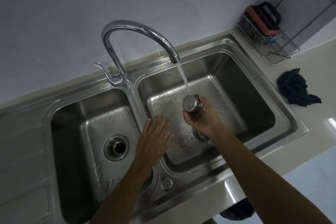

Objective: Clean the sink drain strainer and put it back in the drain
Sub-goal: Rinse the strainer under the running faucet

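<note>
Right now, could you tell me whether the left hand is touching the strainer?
Apart. The head view shows the left hand spread flat over the sink divider, with bare basin floor between it and the strainer, which only the right hand holds.

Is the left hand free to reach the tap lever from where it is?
Probably yes. The left hand is open and empty over the sink divider, and the lever sits just beyond it with nothing between.

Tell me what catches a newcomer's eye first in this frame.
The running stream from the chrome gooseneck faucet lands on the drain strainer, held by the right hand over the right basin. The left hand hovers flat and open near the divider, and a dark cloth lies crumpled on the counter at right.
</note>
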A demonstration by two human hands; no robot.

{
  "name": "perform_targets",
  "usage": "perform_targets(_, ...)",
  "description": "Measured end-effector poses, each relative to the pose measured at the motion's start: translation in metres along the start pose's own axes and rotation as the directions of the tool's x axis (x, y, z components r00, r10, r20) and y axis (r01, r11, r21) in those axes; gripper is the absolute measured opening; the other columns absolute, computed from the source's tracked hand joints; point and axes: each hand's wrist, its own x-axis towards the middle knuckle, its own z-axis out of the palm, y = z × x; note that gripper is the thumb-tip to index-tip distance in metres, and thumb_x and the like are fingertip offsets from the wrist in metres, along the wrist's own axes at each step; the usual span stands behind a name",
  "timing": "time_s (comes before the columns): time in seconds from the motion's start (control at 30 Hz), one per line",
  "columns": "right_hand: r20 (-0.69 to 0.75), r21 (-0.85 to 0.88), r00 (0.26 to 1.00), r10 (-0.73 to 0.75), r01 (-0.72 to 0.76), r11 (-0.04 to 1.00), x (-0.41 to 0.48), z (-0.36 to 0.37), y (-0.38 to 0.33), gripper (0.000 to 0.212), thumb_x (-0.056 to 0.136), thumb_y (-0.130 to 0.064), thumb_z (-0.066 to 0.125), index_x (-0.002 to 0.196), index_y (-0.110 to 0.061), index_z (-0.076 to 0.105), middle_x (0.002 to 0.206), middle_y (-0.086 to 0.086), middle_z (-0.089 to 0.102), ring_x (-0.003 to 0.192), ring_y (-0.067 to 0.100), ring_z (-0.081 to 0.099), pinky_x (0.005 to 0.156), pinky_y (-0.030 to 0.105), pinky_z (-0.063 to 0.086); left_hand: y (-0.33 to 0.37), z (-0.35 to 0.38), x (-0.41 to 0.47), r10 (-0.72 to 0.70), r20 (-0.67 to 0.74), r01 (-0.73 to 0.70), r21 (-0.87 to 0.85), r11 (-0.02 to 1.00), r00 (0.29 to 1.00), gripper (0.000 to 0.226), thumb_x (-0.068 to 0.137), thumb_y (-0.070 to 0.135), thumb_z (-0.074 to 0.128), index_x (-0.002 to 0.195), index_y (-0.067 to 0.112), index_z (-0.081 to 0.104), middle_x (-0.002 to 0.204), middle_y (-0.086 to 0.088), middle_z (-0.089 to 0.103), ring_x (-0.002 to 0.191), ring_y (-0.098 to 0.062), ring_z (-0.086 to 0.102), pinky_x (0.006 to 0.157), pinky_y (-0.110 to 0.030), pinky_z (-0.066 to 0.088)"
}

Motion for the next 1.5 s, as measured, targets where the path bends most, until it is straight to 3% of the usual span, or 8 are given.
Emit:
perform_targets(0.23, -0.038, 0.037, 0.999, -0.037, 0.038, 0.999, 0.004, 0.02, -0.013, 0.064, 0.084, -0.042, 0.076, 0.131, -0.004, 0.058, 0.132, 0.021, 0.057, 0.111, 0.029, 0.062, 0.081, 0.038, 0.059, 0.0, 0.001, 0.0, -0.033, 0.011, 0.033, -0.045, 0.998, 0.999, 0.066, 0.107, 0.055, 0.026, 0.158, 0.014, 0.033, 0.167, -0.007, 0.025, 0.156, -0.021, 0.019, 0.128, -0.043, 0.014)
perform_targets(0.37, -0.03, -0.282, 0.988, -0.153, 0.138, 0.949, -0.002, 0.016, -0.002, 0.065, 0.073, -0.042, 0.087, 0.121, -0.004, 0.067, 0.118, 0.023, 0.065, 0.1, 0.031, 0.066, 0.075, 0.039, 0.057, -0.001, 0.0, -0.001, -0.043, 0.001, 0.043, -0.069, 0.997, 0.999, 0.063, 0.106, 0.05, 0.03, 0.156, 0.013, 0.038, 0.165, -0.009, 0.03, 0.155, -0.022, 0.024, 0.127, -0.044, 0.02)
perform_targets(0.43, -0.071, -0.622, 0.892, -0.447, 0.311, 0.718, -0.002, 0.014, -0.006, 0.066, 0.073, -0.042, 0.086, 0.121, -0.004, 0.062, 0.111, 0.016, 0.068, 0.091, 0.026, 0.068, 0.077, 0.04, 0.058, 0.0, -0.001, 0.001, -0.048, 0.009, 0.048, -0.069, 0.996, 0.999, 0.062, 0.107, 0.05, 0.031, 0.157, 0.013, 0.037, 0.166, -0.008, 0.029, 0.155, -0.022, 0.024, 0.127, -0.044, 0.02)
perform_targets(0.5, 0.109, -0.902, 0.715, -0.691, 0.363, 0.233, -0.001, 0.016, -0.01, 0.073, 0.073, -0.042, 0.086, 0.131, -0.016, 0.049, 0.12, 0.005, 0.064, 0.098, 0.02, 0.066, 0.085, 0.039, 0.058, 0.0, 0.0, 0.002, -0.05, 0.02, 0.051, -0.062, 0.997, 0.999, 0.062, 0.108, 0.05, 0.03, 0.157, 0.014, 0.035, 0.167, -0.008, 0.028, 0.155, -0.021, 0.023, 0.127, -0.043, 0.018)
perform_targets(0.57, 0.358, -0.919, 0.611, -0.706, 0.363, -0.152, -0.003, 0.015, -0.007, 0.082, 0.071, -0.04, 0.087, 0.136, -0.023, 0.041, 0.128, 0.0, 0.058, 0.11, 0.017, 0.06, 0.092, 0.036, 0.053, -0.001, 0.0, 0.001, -0.053, 0.026, 0.054, -0.061, 0.997, 0.998, 0.062, 0.108, 0.05, 0.03, 0.157, 0.014, 0.035, 0.166, -0.008, 0.028, 0.155, -0.02, 0.023, 0.127, -0.042, 0.016)
perform_targets(0.63, 0.478, -0.877, 0.563, -0.674, 0.348, -0.331, -0.005, 0.01, -0.007, 0.086, 0.068, -0.039, 0.087, 0.138, -0.026, 0.039, 0.131, -0.001, 0.054, 0.114, 0.02, 0.056, 0.092, 0.039, 0.052, -0.001, 0.0, 0.001, -0.056, 0.026, 0.057, -0.061, 0.996, 0.998, 0.062, 0.108, 0.049, 0.03, 0.157, 0.014, 0.035, 0.166, -0.008, 0.029, 0.155, -0.02, 0.023, 0.127, -0.042, 0.016)
perform_targets(1.2, 0.605, -0.796, 0.545, -0.58, 0.407, -0.449, -0.004, 0.017, 0.005, 0.09, 0.067, -0.042, 0.088, 0.138, -0.024, 0.037, 0.128, 0.002, 0.056, 0.112, 0.019, 0.059, 0.089, 0.034, 0.055, 0.0, -0.002, 0.001, -0.057, 0.048, 0.06, -0.058, 0.997, 0.997, 0.063, 0.108, 0.049, 0.024, 0.159, 0.014, 0.031, 0.167, -0.009, 0.027, 0.156, -0.021, 0.02, 0.128, -0.041, 0.013)
perform_targets(1.5, 0.404, -0.847, 0.832, -0.379, 0.183, -0.5, 0.026, -0.02, 0.045, 0.098, 0.071, -0.049, 0.083, 0.146, -0.009, 0.034, 0.146, 0.019, 0.036, 0.128, 0.035, 0.046, 0.103, 0.044, 0.047, 0.0, -0.003, -0.001, -0.065, 0.018, 0.066, -0.062, 0.996, 0.998, 0.061, 0.107, 0.048, 0.027, 0.155, 0.011, 0.039, 0.164, -0.01, 0.033, 0.154, -0.021, 0.027, 0.128, -0.042, 0.018)
